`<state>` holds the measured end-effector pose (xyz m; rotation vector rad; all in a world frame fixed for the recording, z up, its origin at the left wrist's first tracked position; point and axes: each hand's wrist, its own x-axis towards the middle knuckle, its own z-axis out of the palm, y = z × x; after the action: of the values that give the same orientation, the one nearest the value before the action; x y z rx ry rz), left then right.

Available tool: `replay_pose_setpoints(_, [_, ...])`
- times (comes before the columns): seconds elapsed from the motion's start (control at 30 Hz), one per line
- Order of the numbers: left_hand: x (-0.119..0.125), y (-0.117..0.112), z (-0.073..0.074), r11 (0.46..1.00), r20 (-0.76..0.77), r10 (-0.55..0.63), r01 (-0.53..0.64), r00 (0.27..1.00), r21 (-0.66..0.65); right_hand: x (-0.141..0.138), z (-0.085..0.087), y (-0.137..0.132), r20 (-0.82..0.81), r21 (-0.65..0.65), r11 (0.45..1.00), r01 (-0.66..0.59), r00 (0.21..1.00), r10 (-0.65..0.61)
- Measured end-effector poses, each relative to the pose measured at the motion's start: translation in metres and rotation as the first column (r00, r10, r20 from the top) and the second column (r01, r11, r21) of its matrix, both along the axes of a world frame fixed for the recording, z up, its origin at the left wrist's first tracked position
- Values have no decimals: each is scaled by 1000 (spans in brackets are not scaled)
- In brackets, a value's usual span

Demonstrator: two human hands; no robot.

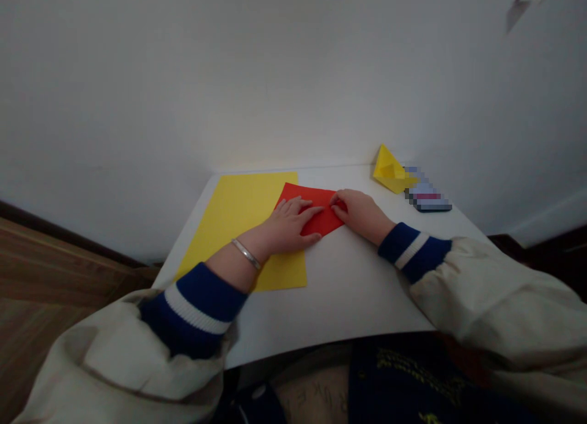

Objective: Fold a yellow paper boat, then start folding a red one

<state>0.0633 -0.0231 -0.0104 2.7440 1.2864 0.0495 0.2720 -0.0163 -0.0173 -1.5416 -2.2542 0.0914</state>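
Observation:
A red sheet of paper [316,197] lies on the white table, its left part overlapping a larger yellow sheet [250,195]. Flat on the red paper, with fingers spread, rests my left hand [291,225]; a silver bangle circles that wrist. My right hand [360,211] is at the red paper's right end, fingers curled and pinching its edge. The fingers and palms cover parts of the red paper, so its full outline is hidden.
At the back right of the white table [348,289] stands a folded yellow paper boat [389,170]. A phone [428,195], blurred out, lies beside it. A wall [275,76] rises behind the table, and wooden furniture [41,302] is at the left.

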Motion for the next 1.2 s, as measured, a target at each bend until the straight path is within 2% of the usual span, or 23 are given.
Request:
replay_pose_setpoints(0.17, [-2,2,4,997,-20,-16,15,1000,-70,1,-2,1,7,8,1000,-3,1000,3])
replay_pose_setpoints(0.3, [-3,7,7,985,-61,2,-13,998,-174,2,-2,2,6,17,1000,-13,1000,13])
replay_pose_setpoints(0.37, [-3,10,5,982,-71,16,-29,997,-185,2,-2,1,9,19,1000,-11,1000,11])
replay_pose_setpoints(0.53, [0,7,-1,994,-10,24,-25,1000,-107,0,0,0,19,4,1000,-5,1000,5])
replay_pose_setpoints(0.77, [1,-6,-2,999,-50,9,-7,999,45,0,-2,1,-2,1,1000,7,1000,-7])
replay_pose_setpoints(1.07, [2,-6,4,992,-67,-21,29,998,127,1,-1,1,5,1,1000,3,1000,-3])
replay_pose_setpoints(1.2, [2,-6,4,989,-75,-19,30,997,148,3,0,-1,-6,65,997,-49,999,50])
